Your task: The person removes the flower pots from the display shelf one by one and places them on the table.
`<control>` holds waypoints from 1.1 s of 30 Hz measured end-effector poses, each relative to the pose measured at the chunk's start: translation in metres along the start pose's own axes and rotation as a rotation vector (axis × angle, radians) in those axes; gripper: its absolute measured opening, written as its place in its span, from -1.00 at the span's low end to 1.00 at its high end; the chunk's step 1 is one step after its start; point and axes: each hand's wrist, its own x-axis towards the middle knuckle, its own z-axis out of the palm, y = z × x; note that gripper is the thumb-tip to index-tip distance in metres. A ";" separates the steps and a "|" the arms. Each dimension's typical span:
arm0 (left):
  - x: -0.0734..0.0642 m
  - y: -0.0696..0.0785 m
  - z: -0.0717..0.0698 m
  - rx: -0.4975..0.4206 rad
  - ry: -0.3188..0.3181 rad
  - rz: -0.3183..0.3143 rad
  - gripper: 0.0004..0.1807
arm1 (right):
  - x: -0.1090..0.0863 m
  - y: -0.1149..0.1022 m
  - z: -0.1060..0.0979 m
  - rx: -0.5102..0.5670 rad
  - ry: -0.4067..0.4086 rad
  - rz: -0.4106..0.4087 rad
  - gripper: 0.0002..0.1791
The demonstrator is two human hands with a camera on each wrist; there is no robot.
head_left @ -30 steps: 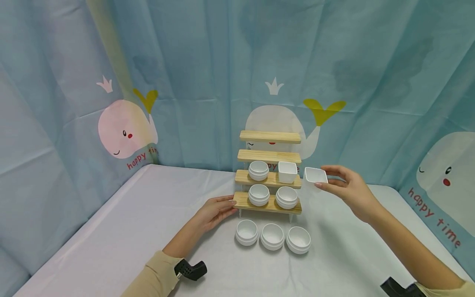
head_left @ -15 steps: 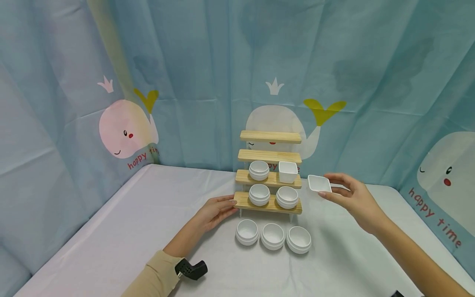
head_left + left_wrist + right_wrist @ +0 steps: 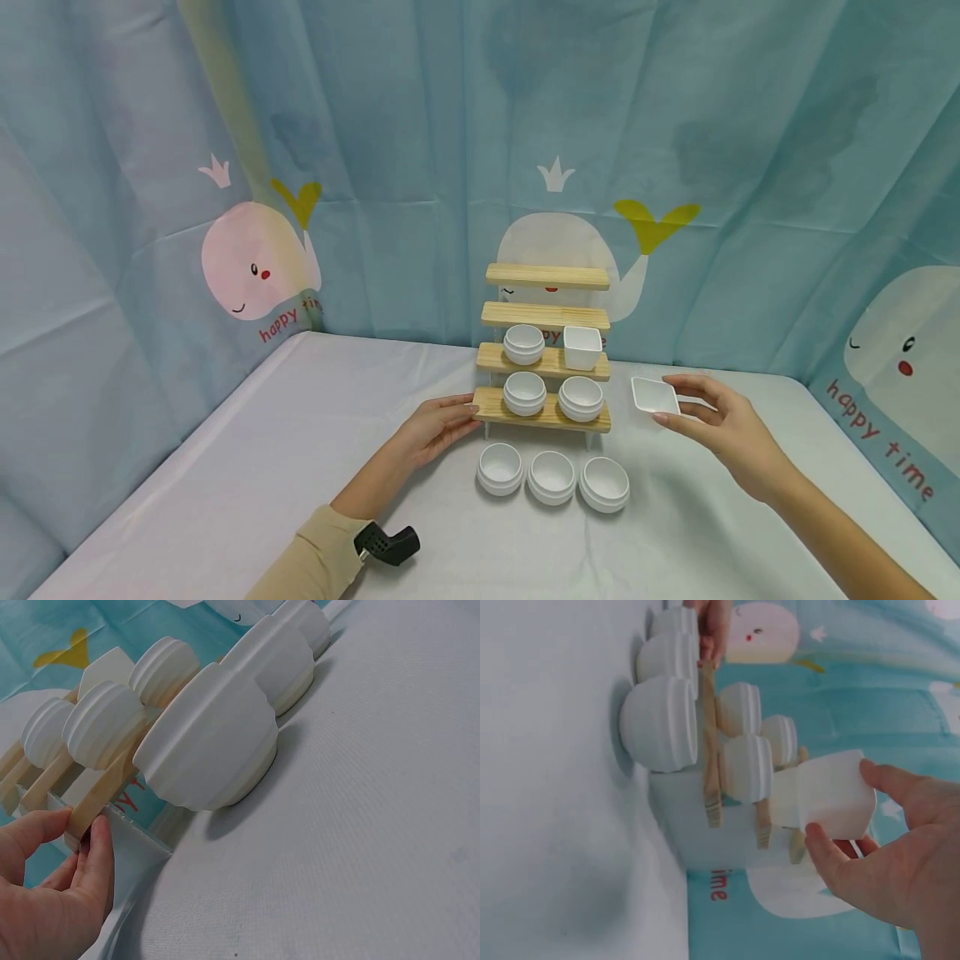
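Observation:
My right hand pinches a square white bowl between thumb and fingers, held in the air to the right of a tiered wooden stand. At the stand's lowest shelf, my left hand grips the left end of the board, thumb on top and fingers beneath, as the left wrist view shows. Two round white bowls sit on that lowest shelf. One shelf up stand a round bowl and a square white bowl. The upper two boards carry nothing.
Three round white bowls stand in a row on the white tablecloth in front of the stand. Behind the table hangs a blue curtain printed with whales. A black wrist-camera mount sticks out from the left sleeve.
My right hand has moved down, right and nearer, carrying the square bowl farther from the stand. The left hand stays on the lowest shelf, and the other bowls have not moved.

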 end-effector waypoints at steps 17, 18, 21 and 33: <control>-0.001 -0.001 -0.001 0.020 -0.004 0.010 -0.42 | -0.013 0.021 0.005 -0.005 -0.010 0.085 -0.30; -0.001 -0.001 -0.001 0.021 -0.003 0.011 -0.42 | -0.013 0.021 0.005 -0.002 -0.012 0.086 -0.30; -0.001 -0.001 -0.001 0.023 -0.003 0.012 -0.42 | -0.015 0.024 0.007 0.006 -0.012 0.099 -0.30; -0.002 0.000 0.000 0.011 0.002 0.005 -0.43 | -0.025 0.039 0.007 0.002 -0.042 0.163 -0.32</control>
